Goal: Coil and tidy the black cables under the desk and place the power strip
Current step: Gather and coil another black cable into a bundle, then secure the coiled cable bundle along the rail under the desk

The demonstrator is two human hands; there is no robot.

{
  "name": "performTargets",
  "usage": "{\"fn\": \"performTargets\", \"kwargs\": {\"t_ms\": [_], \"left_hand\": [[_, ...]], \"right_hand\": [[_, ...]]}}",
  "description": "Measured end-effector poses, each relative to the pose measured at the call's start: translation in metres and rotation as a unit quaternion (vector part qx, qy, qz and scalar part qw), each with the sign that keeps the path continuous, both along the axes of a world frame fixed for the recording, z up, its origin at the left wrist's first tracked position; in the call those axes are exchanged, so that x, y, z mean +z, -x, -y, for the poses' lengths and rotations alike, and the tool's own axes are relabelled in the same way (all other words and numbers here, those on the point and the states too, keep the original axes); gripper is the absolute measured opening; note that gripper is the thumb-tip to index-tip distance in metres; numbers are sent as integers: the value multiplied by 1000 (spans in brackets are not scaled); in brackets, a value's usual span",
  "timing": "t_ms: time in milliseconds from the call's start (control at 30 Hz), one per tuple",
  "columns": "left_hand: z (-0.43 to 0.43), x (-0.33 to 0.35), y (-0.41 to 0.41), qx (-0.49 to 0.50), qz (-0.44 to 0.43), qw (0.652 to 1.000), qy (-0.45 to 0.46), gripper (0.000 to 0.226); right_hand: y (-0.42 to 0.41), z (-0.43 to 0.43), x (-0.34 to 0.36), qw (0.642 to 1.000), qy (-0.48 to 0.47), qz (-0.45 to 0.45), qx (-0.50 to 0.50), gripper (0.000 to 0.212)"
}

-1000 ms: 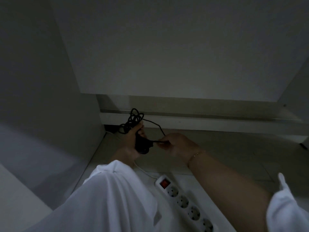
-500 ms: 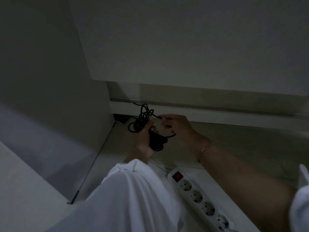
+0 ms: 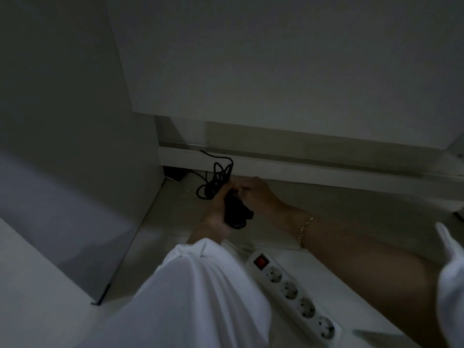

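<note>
- left hand (image 3: 215,218) curled round black cable bundle (image 3: 216,182), held upright, loose loops sticking up past the fist toward the wall
- right hand (image 3: 256,195) pinches a strand at the bundle, fingertips against the left hand
- power strip (image 3: 294,290) flat on floor (image 3: 351,222), just below the hands, long axis diagonal, red switch end toward the hands

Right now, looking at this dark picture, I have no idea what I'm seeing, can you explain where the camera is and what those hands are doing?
No machine here: a person wears a camera on the head, so the view looks down along their own arms under a desk. The left hand, in a white sleeve, grips a black cable bundle. The right hand, wearing a bracelet, seems to pinch a strand of it. On the pale floor lies a white power strip, its red switch and four empty sockets showing.
</note>
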State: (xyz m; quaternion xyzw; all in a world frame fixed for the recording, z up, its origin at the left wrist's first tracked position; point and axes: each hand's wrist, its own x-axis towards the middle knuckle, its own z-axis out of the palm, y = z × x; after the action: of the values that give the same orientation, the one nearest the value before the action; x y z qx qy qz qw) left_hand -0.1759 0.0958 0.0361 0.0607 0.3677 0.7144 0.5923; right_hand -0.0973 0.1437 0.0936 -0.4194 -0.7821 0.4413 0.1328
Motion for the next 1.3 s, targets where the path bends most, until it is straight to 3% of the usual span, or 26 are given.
{"fn": "performTargets", "kwargs": {"t_ms": [167,267,400,467,567,633,733,800,933,1067,1133,1300], "left_hand": [[4,6,6,-47,0,999,-20,33],[6,11,11,-35,-31,999,12,27],[9,16,15,-7,-32,999,16,37],[12,20,17,0,-24,1000,6,42],[15,28,21,4,-44,999,-5,41],[16,36,20,1,-42,999,-18,37],[18,41,20,0,-28,999,-21,34],[23,42,23,-6,-14,1000,-23,29],[34,45,36,-24,-5,999,-23,44],[41,44,50,-47,-21,999,-7,56],[46,44,56,-44,-30,999,0,56],[58,48,69,25,-53,998,23,41]], "right_hand": [[-3,12,4,999,-21,48,-9,23],[-4,19,4,999,-8,-22,-48,11],[-2,23,7,994,18,-83,-75,36],[0,25,8,991,49,-104,-73,31],[5,25,12,965,176,-186,-50,17],[8,21,14,964,136,-226,-40,13],[16,7,15,982,-125,-141,13,30],[21,-1,13,969,-218,-96,71,37],[27,-9,17,967,-224,-108,59,51],[41,-19,8,979,-164,-57,112,66],[50,-20,4,985,-119,-49,114,60],[68,-17,4,989,-112,-16,97,31]]}}
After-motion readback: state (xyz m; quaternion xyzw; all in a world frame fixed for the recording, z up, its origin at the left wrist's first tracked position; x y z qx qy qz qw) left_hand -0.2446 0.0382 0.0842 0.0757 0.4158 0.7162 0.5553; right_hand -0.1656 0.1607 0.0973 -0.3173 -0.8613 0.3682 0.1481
